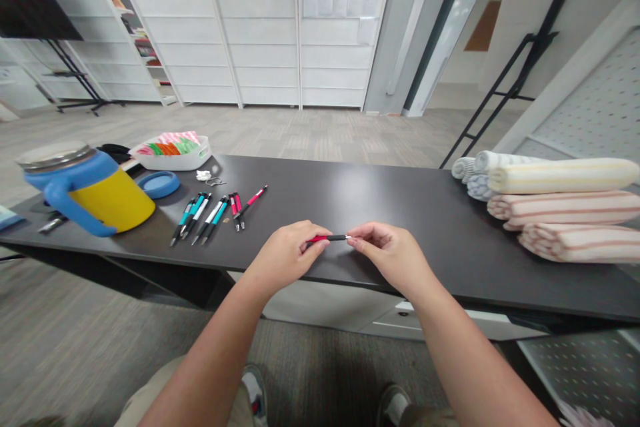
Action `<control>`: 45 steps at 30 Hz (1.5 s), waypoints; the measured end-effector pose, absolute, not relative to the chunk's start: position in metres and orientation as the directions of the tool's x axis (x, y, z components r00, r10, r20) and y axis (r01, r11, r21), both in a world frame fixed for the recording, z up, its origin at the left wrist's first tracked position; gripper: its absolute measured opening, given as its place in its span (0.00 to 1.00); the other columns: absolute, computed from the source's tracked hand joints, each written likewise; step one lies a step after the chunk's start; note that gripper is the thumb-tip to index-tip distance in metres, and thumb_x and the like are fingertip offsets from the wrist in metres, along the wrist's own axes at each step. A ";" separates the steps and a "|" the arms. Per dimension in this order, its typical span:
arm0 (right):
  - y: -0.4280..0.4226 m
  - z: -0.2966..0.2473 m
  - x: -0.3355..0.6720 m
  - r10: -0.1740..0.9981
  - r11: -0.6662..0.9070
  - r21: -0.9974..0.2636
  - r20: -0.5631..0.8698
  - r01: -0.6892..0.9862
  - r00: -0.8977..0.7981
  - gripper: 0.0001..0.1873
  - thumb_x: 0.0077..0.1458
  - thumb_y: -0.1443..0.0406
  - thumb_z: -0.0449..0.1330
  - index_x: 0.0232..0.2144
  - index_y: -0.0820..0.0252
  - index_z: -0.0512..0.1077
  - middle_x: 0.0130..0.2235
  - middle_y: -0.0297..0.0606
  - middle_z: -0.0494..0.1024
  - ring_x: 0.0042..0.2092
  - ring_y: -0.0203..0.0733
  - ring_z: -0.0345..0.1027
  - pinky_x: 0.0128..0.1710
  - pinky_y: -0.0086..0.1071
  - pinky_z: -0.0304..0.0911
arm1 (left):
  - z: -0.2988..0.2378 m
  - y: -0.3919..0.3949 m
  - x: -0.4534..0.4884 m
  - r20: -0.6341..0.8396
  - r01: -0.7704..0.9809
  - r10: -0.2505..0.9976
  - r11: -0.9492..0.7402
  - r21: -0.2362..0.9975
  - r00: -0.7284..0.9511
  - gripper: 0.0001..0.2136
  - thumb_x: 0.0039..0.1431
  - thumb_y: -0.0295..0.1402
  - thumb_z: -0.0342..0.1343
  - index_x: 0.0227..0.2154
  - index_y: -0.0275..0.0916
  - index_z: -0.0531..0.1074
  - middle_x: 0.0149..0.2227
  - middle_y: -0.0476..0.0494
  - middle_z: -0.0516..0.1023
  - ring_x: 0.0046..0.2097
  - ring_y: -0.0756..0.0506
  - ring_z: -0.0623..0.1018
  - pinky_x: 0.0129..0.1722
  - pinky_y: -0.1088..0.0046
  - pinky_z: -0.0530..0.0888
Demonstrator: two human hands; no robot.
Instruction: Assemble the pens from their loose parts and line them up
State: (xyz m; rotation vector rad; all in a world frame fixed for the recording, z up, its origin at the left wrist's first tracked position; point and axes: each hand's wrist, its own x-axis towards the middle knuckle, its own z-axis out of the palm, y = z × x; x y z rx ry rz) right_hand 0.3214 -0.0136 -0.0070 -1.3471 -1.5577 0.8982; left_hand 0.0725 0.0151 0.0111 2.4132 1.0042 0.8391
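Note:
A red pen with a black grip lies level between my two hands, just above the near part of the dark desk. My left hand is closed around its red end. At the silver tip, the thumb and fingers of my right hand pinch the pen. To the left on the desktop rest several teal and white pens with black grips. Beside them are a few red pens, one lying slanted across the others.
At the left stand a blue and yellow mug, a blue round lid and a white basket with colourful packets. Small white earbuds and a metal ring lie nearby. Rolled towels are stacked at the right end.

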 end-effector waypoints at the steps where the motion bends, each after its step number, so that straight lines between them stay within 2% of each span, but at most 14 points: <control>1: -0.014 -0.006 0.321 0.988 0.153 -0.916 0.146 0.372 -0.047 0.16 0.57 0.51 0.70 0.39 0.55 0.84 0.38 0.39 0.87 0.38 0.45 0.80 0.40 0.37 0.72 | 0.011 0.015 0.073 0.374 0.501 0.735 -0.666 0.553 0.566 0.09 0.72 0.33 0.57 0.49 0.42 0.81 0.42 0.44 0.84 0.43 0.45 0.81 0.43 0.70 0.74; 4: -0.015 -0.002 0.321 0.990 0.142 -0.911 0.134 0.386 -0.047 0.16 0.57 0.51 0.69 0.38 0.55 0.84 0.37 0.39 0.87 0.37 0.45 0.79 0.39 0.36 0.71 | 0.011 0.015 0.073 0.372 0.495 0.731 -0.670 0.553 0.573 0.10 0.72 0.34 0.57 0.50 0.43 0.81 0.42 0.44 0.84 0.43 0.45 0.81 0.44 0.69 0.74; 7: -0.017 0.002 0.320 0.989 0.143 -0.872 0.138 0.468 -0.045 0.14 0.59 0.52 0.67 0.38 0.55 0.83 0.34 0.36 0.86 0.35 0.44 0.78 0.36 0.33 0.68 | 0.010 0.015 0.072 0.370 0.490 0.730 -0.669 0.558 0.575 0.10 0.72 0.33 0.57 0.50 0.43 0.81 0.43 0.45 0.84 0.44 0.45 0.81 0.45 0.70 0.74; 9: -0.017 0.004 0.318 0.983 0.177 -0.814 0.175 0.554 -0.056 0.13 0.62 0.54 0.64 0.36 0.54 0.82 0.32 0.35 0.85 0.33 0.42 0.77 0.34 0.32 0.65 | 0.009 0.016 0.072 0.372 0.493 0.729 -0.671 0.554 0.574 0.09 0.72 0.33 0.58 0.50 0.43 0.81 0.43 0.45 0.84 0.45 0.45 0.82 0.45 0.70 0.74; 13: -0.018 0.003 0.314 0.953 0.284 -0.675 0.278 0.681 -0.122 0.16 0.69 0.55 0.58 0.31 0.54 0.77 0.29 0.34 0.82 0.31 0.41 0.74 0.35 0.32 0.62 | 0.007 0.017 0.072 0.375 0.500 0.727 -0.676 0.541 0.576 0.10 0.72 0.33 0.57 0.50 0.44 0.81 0.44 0.44 0.84 0.46 0.44 0.82 0.47 0.69 0.75; 18: -0.019 0.003 0.309 0.932 0.348 -0.586 0.296 0.732 -0.206 0.14 0.72 0.56 0.54 0.37 0.54 0.74 0.32 0.34 0.81 0.32 0.42 0.73 0.35 0.33 0.61 | 0.003 0.019 0.072 0.394 0.515 0.729 -0.678 0.525 0.559 0.09 0.73 0.34 0.57 0.50 0.44 0.80 0.44 0.44 0.84 0.46 0.44 0.82 0.48 0.69 0.76; 22: -0.019 0.003 0.309 0.923 0.378 -0.569 0.290 0.731 -0.252 0.13 0.73 0.57 0.53 0.38 0.53 0.73 0.33 0.34 0.80 0.33 0.42 0.73 0.35 0.33 0.60 | 0.001 0.018 0.071 0.439 0.512 0.694 -0.718 0.471 0.570 0.11 0.74 0.36 0.56 0.52 0.43 0.79 0.46 0.42 0.84 0.48 0.42 0.81 0.51 0.65 0.75; 27: -0.018 0.002 0.311 0.902 0.428 -0.555 0.307 0.713 -0.302 0.22 0.76 0.56 0.48 0.29 0.54 0.70 0.30 0.34 0.78 0.34 0.42 0.72 0.37 0.34 0.59 | 0.007 0.017 0.072 0.429 0.519 0.653 -0.757 0.397 0.625 0.13 0.77 0.34 0.49 0.50 0.41 0.78 0.46 0.41 0.83 0.47 0.42 0.79 0.51 0.62 0.73; 32: -0.018 0.000 0.310 0.898 0.436 -0.548 0.313 0.714 -0.309 0.25 0.76 0.55 0.46 0.27 0.54 0.68 0.28 0.34 0.76 0.33 0.42 0.71 0.36 0.34 0.58 | 0.011 0.015 0.072 0.417 0.567 0.686 -0.728 0.385 0.596 0.07 0.73 0.36 0.57 0.48 0.43 0.76 0.48 0.43 0.82 0.49 0.42 0.78 0.50 0.62 0.70; 35: -0.018 0.000 0.310 0.903 0.425 -0.548 0.316 0.721 -0.292 0.25 0.76 0.55 0.46 0.27 0.54 0.68 0.28 0.34 0.76 0.32 0.42 0.71 0.35 0.34 0.57 | 0.010 0.014 0.072 0.427 0.578 0.702 -0.711 0.400 0.569 0.14 0.72 0.40 0.59 0.55 0.43 0.74 0.52 0.40 0.82 0.53 0.40 0.78 0.53 0.60 0.70; 37: -0.018 0.000 0.311 0.905 0.418 -0.546 0.319 0.726 -0.281 0.25 0.76 0.55 0.46 0.27 0.54 0.67 0.27 0.34 0.76 0.32 0.42 0.70 0.35 0.33 0.57 | 0.008 0.015 0.073 0.426 0.567 0.693 -0.721 0.398 0.581 0.13 0.74 0.39 0.56 0.56 0.43 0.74 0.55 0.40 0.81 0.56 0.39 0.77 0.56 0.58 0.69; 39: -0.017 0.000 0.310 0.907 0.413 -0.540 0.320 0.733 -0.275 0.25 0.76 0.55 0.46 0.26 0.54 0.67 0.27 0.34 0.75 0.31 0.42 0.70 0.35 0.33 0.57 | 0.007 0.015 0.073 0.423 0.555 0.677 -0.736 0.388 0.602 0.09 0.75 0.36 0.54 0.50 0.44 0.77 0.55 0.42 0.82 0.57 0.40 0.77 0.57 0.58 0.69; 42: -0.017 0.000 0.310 0.907 0.412 -0.537 0.315 0.736 -0.279 0.25 0.76 0.56 0.47 0.26 0.54 0.66 0.27 0.33 0.74 0.31 0.42 0.69 0.34 0.33 0.56 | 0.007 0.015 0.073 0.430 0.558 0.685 -0.728 0.397 0.588 0.05 0.72 0.36 0.58 0.45 0.43 0.76 0.52 0.43 0.83 0.54 0.41 0.78 0.55 0.59 0.70; 45: -0.017 0.000 0.310 0.910 0.408 -0.555 0.311 0.725 -0.274 0.25 0.76 0.55 0.46 0.26 0.54 0.65 0.27 0.33 0.74 0.31 0.41 0.68 0.34 0.33 0.55 | 0.008 0.015 0.073 0.443 0.569 0.700 -0.714 0.409 0.560 0.11 0.70 0.38 0.61 0.52 0.42 0.74 0.55 0.41 0.81 0.57 0.40 0.77 0.56 0.59 0.69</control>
